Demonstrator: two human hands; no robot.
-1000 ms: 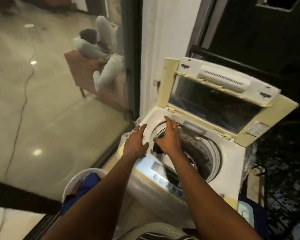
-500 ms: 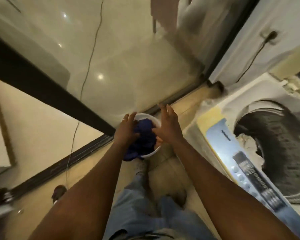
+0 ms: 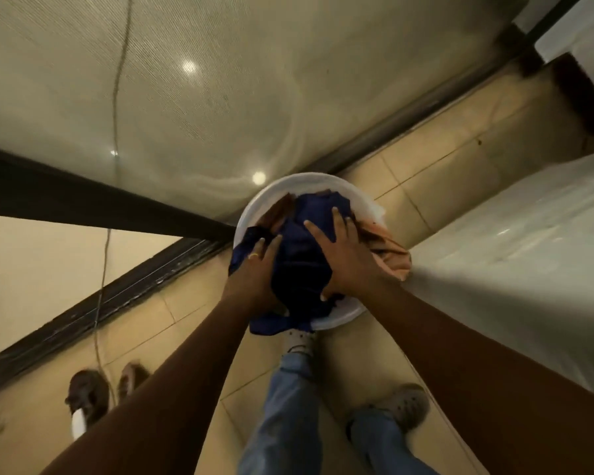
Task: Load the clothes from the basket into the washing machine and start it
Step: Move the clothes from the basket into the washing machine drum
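Where the tiled floor (image 3: 436, 173) runs alongside a big glass sliding door (image 3: 192, 97) with a dark frame, a white washing machine (image 3: 515, 255) takes up the right side, only its pale flank showing, wrapped in what looks like clear plastic. Just beside that flank, on the floor, sits a round white basket (image 3: 254, 207) heaped with clothes. A dark blue garment (image 3: 302, 255) lies on top and spills over the near rim, and an orange-brown cloth (image 3: 391, 252) hangs over the rim on the side towards the machine. The person stands over the basket in blue jeans (image 3: 288, 406), one grey shoe (image 3: 405, 406) planted on the tiles. Both bare arms reach down into the pile. The right hand (image 3: 340, 258) lies spread on the blue garment, fingers splayed across the fabric and thumb tucked against its near edge. The left hand (image 3: 258, 269), a ring on one finger, presses against the other side of the same bundle, its fingers curled into the cloth, so the garment is clasped between the two hands. A pair of brown shoes (image 3: 93, 395) sits near the door track at the lower left, with a thin cable (image 3: 100, 303) trailing past them.
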